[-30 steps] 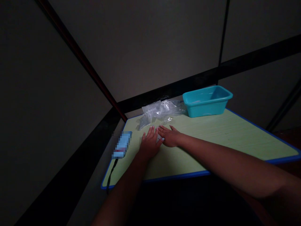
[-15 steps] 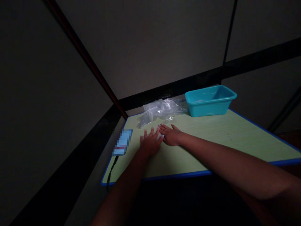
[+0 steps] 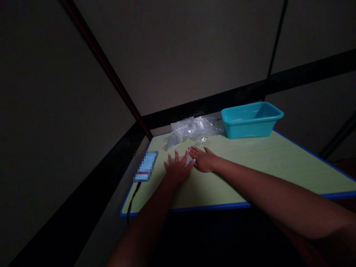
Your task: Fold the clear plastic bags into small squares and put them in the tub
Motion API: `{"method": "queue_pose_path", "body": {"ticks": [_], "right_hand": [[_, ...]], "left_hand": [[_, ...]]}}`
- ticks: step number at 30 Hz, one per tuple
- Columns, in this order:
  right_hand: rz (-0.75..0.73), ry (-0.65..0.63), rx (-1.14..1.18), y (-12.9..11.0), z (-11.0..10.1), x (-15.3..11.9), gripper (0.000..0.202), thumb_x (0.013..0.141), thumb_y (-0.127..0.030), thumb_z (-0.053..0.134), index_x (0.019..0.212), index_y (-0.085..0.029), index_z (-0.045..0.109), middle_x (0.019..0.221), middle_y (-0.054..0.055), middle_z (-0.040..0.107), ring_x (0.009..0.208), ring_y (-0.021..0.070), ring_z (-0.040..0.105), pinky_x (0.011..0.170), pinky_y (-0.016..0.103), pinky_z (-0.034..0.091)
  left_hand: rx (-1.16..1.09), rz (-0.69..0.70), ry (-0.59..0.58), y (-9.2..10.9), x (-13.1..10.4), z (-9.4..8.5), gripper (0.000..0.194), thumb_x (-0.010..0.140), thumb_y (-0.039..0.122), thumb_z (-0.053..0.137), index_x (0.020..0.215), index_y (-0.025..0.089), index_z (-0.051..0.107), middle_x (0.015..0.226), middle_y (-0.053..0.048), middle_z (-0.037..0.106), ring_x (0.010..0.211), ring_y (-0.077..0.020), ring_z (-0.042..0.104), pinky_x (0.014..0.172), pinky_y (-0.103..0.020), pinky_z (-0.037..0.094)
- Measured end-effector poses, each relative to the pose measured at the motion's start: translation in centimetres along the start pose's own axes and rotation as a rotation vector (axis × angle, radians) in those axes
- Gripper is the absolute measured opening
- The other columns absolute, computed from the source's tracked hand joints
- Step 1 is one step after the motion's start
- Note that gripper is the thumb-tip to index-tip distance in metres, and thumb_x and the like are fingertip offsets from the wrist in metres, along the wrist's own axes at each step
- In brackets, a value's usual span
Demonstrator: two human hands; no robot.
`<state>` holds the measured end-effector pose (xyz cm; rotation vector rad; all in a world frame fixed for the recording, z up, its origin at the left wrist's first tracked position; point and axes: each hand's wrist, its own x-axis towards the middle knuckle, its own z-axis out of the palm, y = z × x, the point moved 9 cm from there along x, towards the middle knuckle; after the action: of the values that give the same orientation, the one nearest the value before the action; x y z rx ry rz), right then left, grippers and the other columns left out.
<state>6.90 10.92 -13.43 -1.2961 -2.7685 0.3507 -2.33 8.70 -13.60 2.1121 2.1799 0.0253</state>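
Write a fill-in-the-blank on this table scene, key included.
1. The turquoise rectangular plastic tub stands to the ____ of the crumpled clear plastic.
2. The pale-green rectangular tabletop is edged in ____.
3. The person's left hand and right hand are palm ____ at a partly hidden whitish piece.
4. The pixelated light-blue rectangular object lies at the tabletop's ____ side.
Missing words: right; blue; down; left.

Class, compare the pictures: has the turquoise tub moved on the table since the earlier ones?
No. The turquoise tub keeps its place by the right edge of the table, beside the clear plastic; tub and table shifted together in view.
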Motion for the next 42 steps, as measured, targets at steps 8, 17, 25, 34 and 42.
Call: {"method": "queue_pose_path", "body": {"ticks": [8, 17, 25, 34, 42], "right_hand": [[-0.003, 0.006, -0.020, 0.0, 0.2, 0.2, 0.061, 0.090, -0.037, 0.025, 0.146, -0.015, 0.015, 0.151, 0.007, 0.009, 0.139, 0.0222, 0.006, 0.107, 0.058, 0.012], [-0.001, 0.016, 0.011, 0.1, 0.1, 0.2, 0.061, 0.089, -0.037, 0.028, 0.146, -0.017, 0.017, 0.152, 0.006, 0.010, 0.139, 0.0241, 0.006, 0.107, 0.058, 0.009], [0.011, -0.034, -0.011, 0.0, 0.3, 0.3, 0.061, 0.090, -0.037, 0.025, 0.146, -0.015, 0.012, 0.152, 0.006, 0.005, 0.139, 0.0210, 0.002, 0.107, 0.058, 0.008], [0.008, -0.019, -0.015, -0.2, 0.0, 0.1, 0.062, 0.090, -0.036, 0.026, 0.145, -0.012, 0.013, 0.152, 0.007, 0.007, 0.139, 0.0207, 0.003, 0.107, 0.058, 0.010], [0.014, 0.006, -0.002, -0.2, -0.1, 0.2, 0.061, 0.089, -0.036, 0.029, 0.145, -0.013, 0.017, 0.151, 0.008, 0.010, 0.139, 0.0230, 0.005, 0.107, 0.058, 0.011]], "left_hand": [[0.064, -0.020, 0.044, -1.2, 0.7, 0.2, 0.067, 0.088, 0.061, 0.017, 0.145, 0.027, 0.018, 0.151, -0.013, 0.014, 0.137, -0.0362, 0.011, 0.102, -0.059, 0.020], [0.068, -0.047, -0.019, -3.9, 0.9, -0.1, 0.063, 0.091, 0.046, 0.015, 0.145, 0.013, 0.015, 0.152, -0.011, 0.009, 0.139, -0.0236, 0.010, 0.106, -0.054, 0.020], [0.038, -0.114, -0.014, -4.9, 0.8, 0.1, 0.073, 0.089, 0.054, 0.017, 0.144, 0.007, 0.015, 0.151, -0.015, 0.007, 0.139, -0.0243, 0.007, 0.108, -0.053, 0.015], [0.094, 0.057, 0.118, -2.4, 0.8, -1.3, 0.066, 0.091, 0.051, 0.020, 0.144, 0.011, 0.018, 0.152, -0.013, 0.009, 0.140, -0.0230, 0.005, 0.109, -0.052, 0.014], [0.072, 0.205, -0.012, -0.1, 0.3, 0.0, 0.054, 0.094, 0.037, 0.017, 0.142, 0.014, 0.023, 0.151, -0.010, 0.016, 0.139, -0.0199, 0.013, 0.108, -0.050, 0.016]]}}
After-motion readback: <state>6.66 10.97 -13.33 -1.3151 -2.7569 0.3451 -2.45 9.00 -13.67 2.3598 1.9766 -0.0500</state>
